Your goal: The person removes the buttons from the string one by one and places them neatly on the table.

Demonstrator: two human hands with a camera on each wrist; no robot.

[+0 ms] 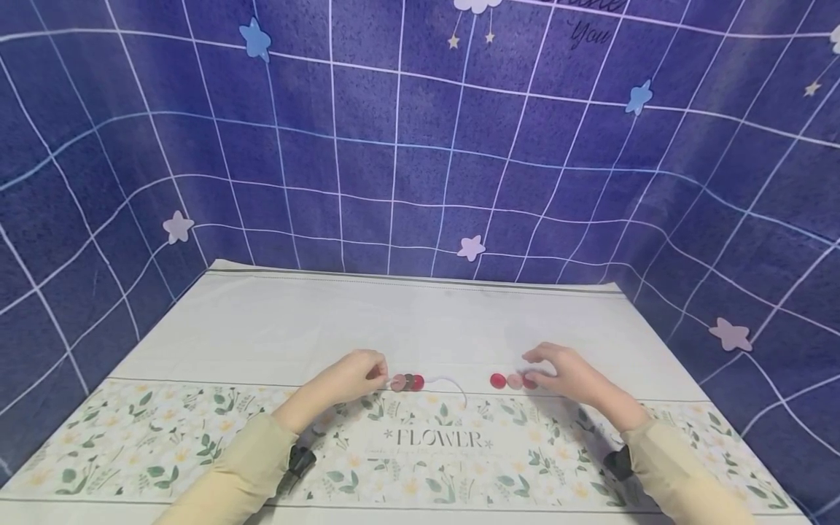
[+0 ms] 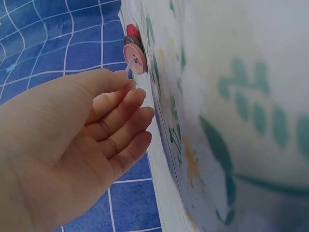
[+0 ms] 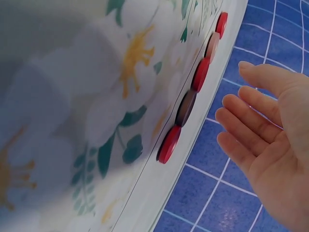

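My left hand [image 1: 359, 375] pinches one end of a thin white cord [image 2: 129, 66] between thumb and forefinger. Threaded on that cord are a pink button [image 2: 135, 59], a dark button [image 1: 409, 381] and a red button [image 1: 418, 382], lying together on the cloth. The cord's free end curves away to the right. My right hand [image 1: 566, 373] hovers over a row of loose buttons, its fingers loosely bent and holding nothing. That row has a red button [image 1: 498, 380], a pink button [image 1: 515, 381], another red one, a dark button [image 3: 186, 108] and a further red button [image 3: 169, 145].
A white tablecloth [image 1: 420, 313] with a floral band and the word FLOWER covers the table. Behind and at both sides hangs a blue gridded curtain [image 1: 367, 182] with stars. A dark band [image 1: 301, 461] sits at the left wrist.
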